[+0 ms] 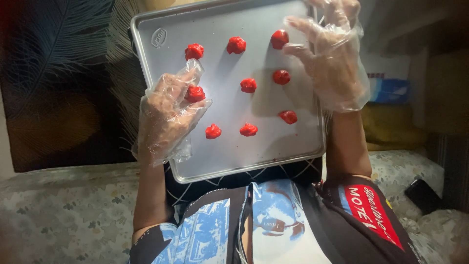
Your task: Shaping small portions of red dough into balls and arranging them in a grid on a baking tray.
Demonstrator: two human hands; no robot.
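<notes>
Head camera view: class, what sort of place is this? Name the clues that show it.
Probably a home, not a kitchen counter: the baking tray of red dough blobs rests on a lap, over a floral cushion, with a feather-print fabric behind.

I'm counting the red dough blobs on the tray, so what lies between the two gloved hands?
In the head view, the middle-row red blob sits on the bare metal tray between the left hand and the right hand.

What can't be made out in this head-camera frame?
- Right hand: fingertips cut off by the top edge.
- Left hand: loose glove hides whether its fingers pinch the red dough ball.
- Baking tray: far corner hidden by the right hand; near edge's support unclear.
- Dark object: too dim to identify.
</notes>
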